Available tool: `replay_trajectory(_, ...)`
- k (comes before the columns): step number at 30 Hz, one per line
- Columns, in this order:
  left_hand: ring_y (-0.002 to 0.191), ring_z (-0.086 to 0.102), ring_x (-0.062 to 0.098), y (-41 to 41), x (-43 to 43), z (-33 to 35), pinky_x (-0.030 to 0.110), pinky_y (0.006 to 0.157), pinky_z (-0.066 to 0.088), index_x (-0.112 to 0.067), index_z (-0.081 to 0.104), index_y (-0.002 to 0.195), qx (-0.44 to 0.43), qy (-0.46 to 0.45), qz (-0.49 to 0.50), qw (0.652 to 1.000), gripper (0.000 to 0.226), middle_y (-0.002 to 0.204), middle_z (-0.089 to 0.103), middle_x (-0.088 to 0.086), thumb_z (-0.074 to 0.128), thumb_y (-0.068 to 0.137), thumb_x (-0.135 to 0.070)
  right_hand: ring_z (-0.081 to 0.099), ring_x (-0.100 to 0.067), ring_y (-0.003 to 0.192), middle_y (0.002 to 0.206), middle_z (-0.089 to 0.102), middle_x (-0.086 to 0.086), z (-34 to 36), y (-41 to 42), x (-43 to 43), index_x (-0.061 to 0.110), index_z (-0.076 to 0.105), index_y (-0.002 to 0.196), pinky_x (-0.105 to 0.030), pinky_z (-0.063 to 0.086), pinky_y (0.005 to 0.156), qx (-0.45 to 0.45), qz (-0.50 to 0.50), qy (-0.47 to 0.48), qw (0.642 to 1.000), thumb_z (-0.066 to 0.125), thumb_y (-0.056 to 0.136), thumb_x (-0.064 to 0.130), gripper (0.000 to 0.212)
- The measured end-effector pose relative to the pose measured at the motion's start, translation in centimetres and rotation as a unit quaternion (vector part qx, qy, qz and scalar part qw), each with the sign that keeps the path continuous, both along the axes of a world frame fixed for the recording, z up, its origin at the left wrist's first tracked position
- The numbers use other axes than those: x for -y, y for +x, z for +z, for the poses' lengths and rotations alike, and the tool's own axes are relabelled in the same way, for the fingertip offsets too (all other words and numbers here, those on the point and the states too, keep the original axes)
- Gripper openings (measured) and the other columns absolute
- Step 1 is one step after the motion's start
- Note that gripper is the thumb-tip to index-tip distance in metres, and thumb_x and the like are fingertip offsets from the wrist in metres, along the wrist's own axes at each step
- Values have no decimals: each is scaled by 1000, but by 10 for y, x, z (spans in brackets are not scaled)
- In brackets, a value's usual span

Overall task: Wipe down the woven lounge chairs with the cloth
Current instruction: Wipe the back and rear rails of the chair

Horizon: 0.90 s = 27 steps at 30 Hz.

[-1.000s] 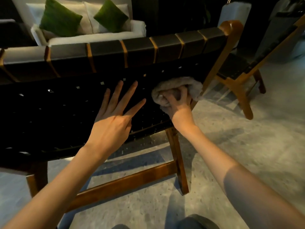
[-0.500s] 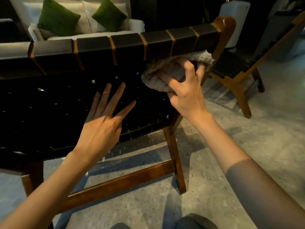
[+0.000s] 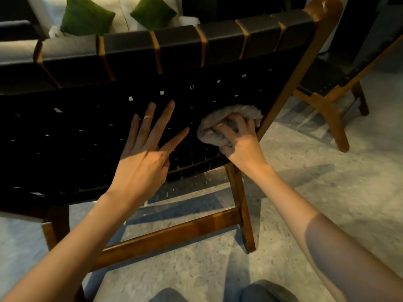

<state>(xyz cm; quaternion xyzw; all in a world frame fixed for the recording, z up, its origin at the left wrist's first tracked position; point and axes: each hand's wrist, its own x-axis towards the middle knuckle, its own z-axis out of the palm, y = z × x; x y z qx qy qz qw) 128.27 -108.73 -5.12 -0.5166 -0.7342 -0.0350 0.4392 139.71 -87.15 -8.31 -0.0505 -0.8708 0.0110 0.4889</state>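
since half a second ago the right hand (image 3: 242, 147) has slid the cloth (image 3: 231, 116) down from just under the top rail (image 3: 178, 46) to a lower spot on the woven back of the near lounge chair (image 3: 76, 138), close to its wood side post (image 3: 290, 83). this hand's fingers are curled over the fluffy pale cloth and grip it against the dark weave. the left hand (image 3: 141, 162) is in about the same spot as before, flat at the weave just left of the cloth, its fingers straight and spread apart. the hands are near but do not touch. a second lounge chair (image 3: 327, 81) stands to the right on the grey floor (image 3: 305, 192). behind the near chair, two green pillows (image 3: 87, 16) sit on a pale sofa (image 3: 125, 12).
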Motion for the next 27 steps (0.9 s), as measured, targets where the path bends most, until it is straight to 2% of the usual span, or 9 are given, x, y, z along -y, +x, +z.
replay_trajectory(3,146,-4,33,1,2,1,44,119,-5,-29,29,148,5,-1,-2,1000,84,160,-2,7,66,77,-6,41,-33,100,110,59,-22,-5,23,10,8,50,119,-46,54,75,22,6,-16,1000,74,57,-13,69)
replay_trajectory(6,146,-4,32,4,2,3,43,119,-5,-27,34,146,14,3,-4,1000,82,160,0,7,68,75,-4,39,-30,107,124,33,-10,10,38,22,16,36,125,-36,52,74,-2,24,3,1000,71,60,-15,80)
replay_trajectory(9,146,-5,31,7,2,5,42,119,-6,-26,39,143,25,5,-5,1000,78,160,2,7,69,75,-3,33,-33,122,137,19,-8,34,48,27,18,38,123,-27,46,85,-13,22,32,999,69,65,-12,73)
replay_trajectory(11,146,-4,31,9,3,7,42,119,-7,-26,39,143,35,6,-4,999,78,160,3,7,69,75,-3,29,-33,120,142,16,-9,49,51,29,18,39,120,-26,43,80,-3,3,48,999,66,65,-12,68)
replay_trajectory(15,146,-5,30,11,4,9,41,119,-8,-26,39,143,42,5,-7,999,77,159,3,7,68,76,-3,28,-33,108,128,43,-23,72,45,23,13,39,109,-38,49,71,-3,-68,84,994,70,58,-10,64)
replay_trajectory(18,146,-4,31,11,4,9,41,119,-8,-27,37,144,38,6,-1,999,77,160,2,6,67,76,-3,24,-38,113,124,31,-10,80,38,9,14,38,107,-52,47,86,-27,-87,119,989,69,59,-6,60)
replay_trajectory(20,146,-4,31,11,4,7,41,119,-8,-28,36,145,35,7,1,999,79,160,1,6,67,76,-3,26,-38,112,124,33,-10,79,32,-2,15,43,113,-55,45,88,-34,-74,140,987,70,62,-2,60)
replay_trajectory(23,146,-5,32,8,2,5,43,119,-7,-29,33,146,22,6,4,1000,83,160,0,7,68,75,-3,34,-38,113,128,42,-11,74,21,-18,19,54,120,-50,45,90,-56,-41,155,985,74,70,8,55)
replay_trajectory(27,146,-4,34,5,-2,1,45,118,-5,-29,30,148,11,10,9,1000,86,160,0,8,67,75,-3,34,-35,114,128,39,-7,56,4,-27,18,53,118,-42,35,98,-113,23,121,986,72,70,3,53)
